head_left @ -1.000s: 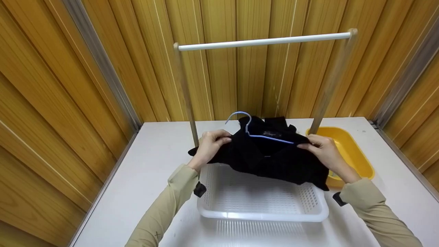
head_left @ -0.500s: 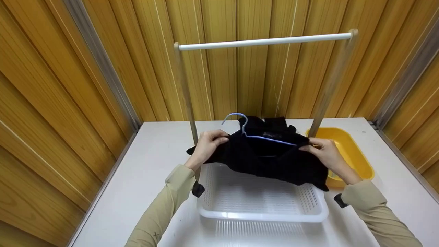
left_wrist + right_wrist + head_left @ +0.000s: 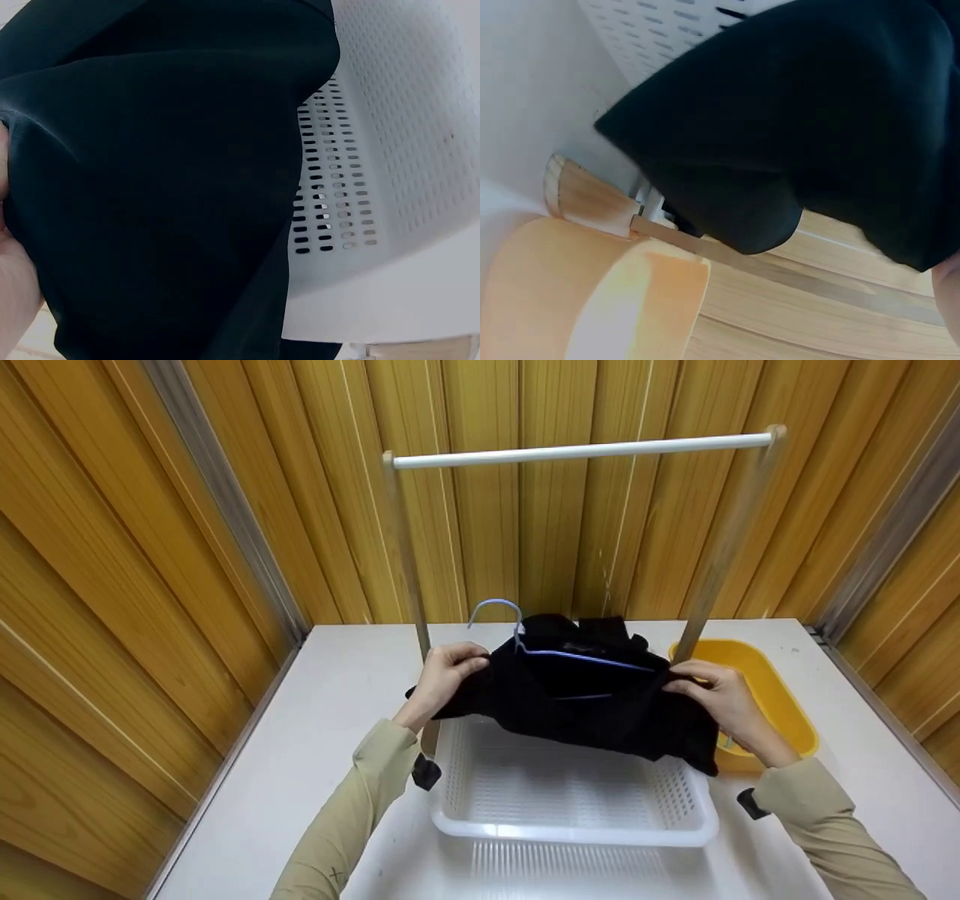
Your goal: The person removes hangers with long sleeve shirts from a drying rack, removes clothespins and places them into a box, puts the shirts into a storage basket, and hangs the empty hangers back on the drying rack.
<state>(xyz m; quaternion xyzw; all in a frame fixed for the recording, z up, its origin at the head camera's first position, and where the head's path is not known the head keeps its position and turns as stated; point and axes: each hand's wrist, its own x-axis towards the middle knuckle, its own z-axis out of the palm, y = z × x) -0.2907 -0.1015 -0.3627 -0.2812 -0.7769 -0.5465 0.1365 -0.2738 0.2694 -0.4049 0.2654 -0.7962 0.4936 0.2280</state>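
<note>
A black garment [image 3: 592, 727] with an open neckline hangs between my two hands, over the back part of a white perforated basket [image 3: 574, 834]. Inside its neckline sits a blue-purple clothes hanger [image 3: 589, 658], the hook rising out at the left and bending leftward. My left hand [image 3: 448, 671] pinches the garment's left shoulder between thumb and fingers. At the other shoulder my right hand [image 3: 716, 697] pinches the cloth near the hanger's right end. In the left wrist view the dark cloth [image 3: 165, 172] covers most of the hand; the right wrist view shows a hanging sleeve [image 3: 757, 135].
Behind the basket stands a rack with a white horizontal rod [image 3: 581, 452] on wooden posts. A yellow bin [image 3: 784, 705] is at the right, beside the right post. Wood-panelled walls [image 3: 555, 532] enclose the white table [image 3: 277, 750] at the back and sides.
The hanger has slid left within the garment, its hook now farther left. My left hand has shifted slightly left and my right hand slightly right; both keep their pinch on the cloth.
</note>
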